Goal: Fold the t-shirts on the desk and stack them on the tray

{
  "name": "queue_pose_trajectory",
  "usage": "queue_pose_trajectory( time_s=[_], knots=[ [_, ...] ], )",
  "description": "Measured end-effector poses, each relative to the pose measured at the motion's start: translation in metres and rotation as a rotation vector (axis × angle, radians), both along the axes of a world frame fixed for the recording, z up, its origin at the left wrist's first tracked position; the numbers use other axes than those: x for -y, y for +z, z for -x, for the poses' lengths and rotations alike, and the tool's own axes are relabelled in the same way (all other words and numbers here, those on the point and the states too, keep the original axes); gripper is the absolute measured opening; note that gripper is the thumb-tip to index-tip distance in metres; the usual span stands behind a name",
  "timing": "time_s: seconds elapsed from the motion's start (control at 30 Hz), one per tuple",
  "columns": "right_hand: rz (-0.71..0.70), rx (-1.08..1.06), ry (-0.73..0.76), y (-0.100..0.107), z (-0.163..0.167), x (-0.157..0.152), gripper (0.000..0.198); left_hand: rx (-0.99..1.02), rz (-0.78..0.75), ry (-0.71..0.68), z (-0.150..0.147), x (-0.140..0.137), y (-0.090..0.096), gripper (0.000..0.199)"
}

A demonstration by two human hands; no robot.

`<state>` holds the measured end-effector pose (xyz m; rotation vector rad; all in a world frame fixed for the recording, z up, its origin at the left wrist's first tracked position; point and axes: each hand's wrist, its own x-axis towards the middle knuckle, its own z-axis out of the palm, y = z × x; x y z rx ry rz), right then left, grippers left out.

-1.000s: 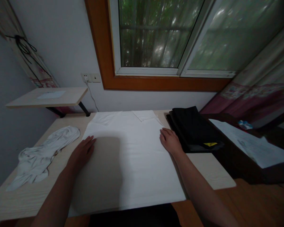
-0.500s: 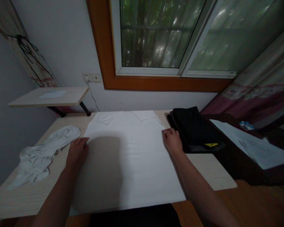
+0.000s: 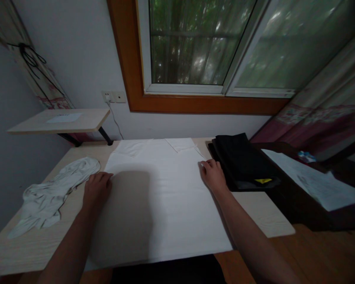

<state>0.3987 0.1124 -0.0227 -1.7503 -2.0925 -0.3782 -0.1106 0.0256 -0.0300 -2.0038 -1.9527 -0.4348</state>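
A white shirt [image 3: 171, 197] lies spread flat on the pale wooden table [image 3: 263, 213], with short folded flaps at its far end. At its left edge, my left hand [image 3: 97, 190] is closed, the fingertips pinching the fabric. My right hand [image 3: 213, 175] grips the opposite edge between thumb and curled fingers, a little farther from me. The near hem reaches the front edge of the table. My head's shadow covers the left half of the shirt.
A crumpled white cloth [image 3: 56, 191] lies left of my left hand. Folded black clothing [image 3: 239, 157] with a yellow patch is close beyond my right hand. A small raised shelf [image 3: 91, 123] stands at the back left; paper [image 3: 310, 177] lies far right.
Both hands have shifted slightly inward over the shirt, their fingertips now a bit farther in from its side edges. The shirt stays flat, and the other things have not moved.
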Motion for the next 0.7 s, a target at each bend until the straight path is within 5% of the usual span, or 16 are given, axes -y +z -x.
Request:
queue_pose_trajectory(
  time_s=[0.2,0.7],
  knots=[
    [0.057,0.01,0.117,0.004,0.005,0.004,0.027,0.037,0.068,-0.11,-0.005,-0.001,0.002,0.031],
    [0.063,0.004,0.132,0.0,0.001,0.026,0.03,0.049,0.067,-0.108,-0.009,0.024,0.009,0.032]
  ],
)
